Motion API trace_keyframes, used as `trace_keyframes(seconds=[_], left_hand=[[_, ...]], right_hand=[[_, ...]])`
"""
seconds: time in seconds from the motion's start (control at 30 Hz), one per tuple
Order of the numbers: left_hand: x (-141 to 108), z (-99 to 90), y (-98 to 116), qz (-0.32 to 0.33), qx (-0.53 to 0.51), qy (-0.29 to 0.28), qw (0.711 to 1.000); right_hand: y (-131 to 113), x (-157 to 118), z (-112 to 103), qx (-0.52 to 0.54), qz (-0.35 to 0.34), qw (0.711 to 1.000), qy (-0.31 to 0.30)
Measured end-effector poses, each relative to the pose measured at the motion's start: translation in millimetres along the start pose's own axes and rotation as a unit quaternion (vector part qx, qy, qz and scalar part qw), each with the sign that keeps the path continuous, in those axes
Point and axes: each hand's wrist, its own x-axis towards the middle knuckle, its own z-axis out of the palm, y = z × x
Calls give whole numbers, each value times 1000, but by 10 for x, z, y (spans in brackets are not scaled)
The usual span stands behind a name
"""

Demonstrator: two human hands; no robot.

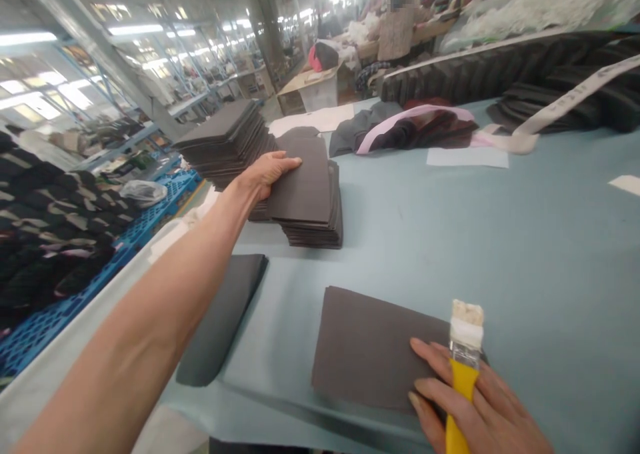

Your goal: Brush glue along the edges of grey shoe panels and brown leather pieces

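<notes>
My left hand (273, 173) reaches out to a stack of dark grey flat panels (303, 181). It grips the left edge of the top panel, with some digits lying on the upper face and the rest hidden. In my right hand (480, 401) is a paintbrush with a yellow handle (463, 381), its pale bristles pointing up and away. Fingers of that same hand rest on the right end of another dark grey panel (375, 347), which lies flat near the table's front edge.
A taller stack of dark panels (225, 134) stands behind on the left. One folded dark piece (220, 321) lies under my left forearm. Fabric pieces (405, 127), a white paper (467, 157) and a strap (575, 101) lie along the back of the blue-green table (425, 241). A person (397, 31) is beyond.
</notes>
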Motion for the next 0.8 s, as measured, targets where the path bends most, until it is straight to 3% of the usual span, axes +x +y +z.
trace_keyframes(seconds=[0.1,0.23,0.5,0.8], left_hand=[[2,20,-54,1,16,-1,1000],[-12,85,-122,15,41,19,999],[61,153,-280,66,129,116,983],[-5,164,-349,109,232,136,957]], right_hand=[[59,-59,15,-14,-29,999,-21],[67,-77,21,-14,-12,1000,-21],[-61,-16,6,0,34,999,-9],[-83,35,-14,2,22,1000,-7]])
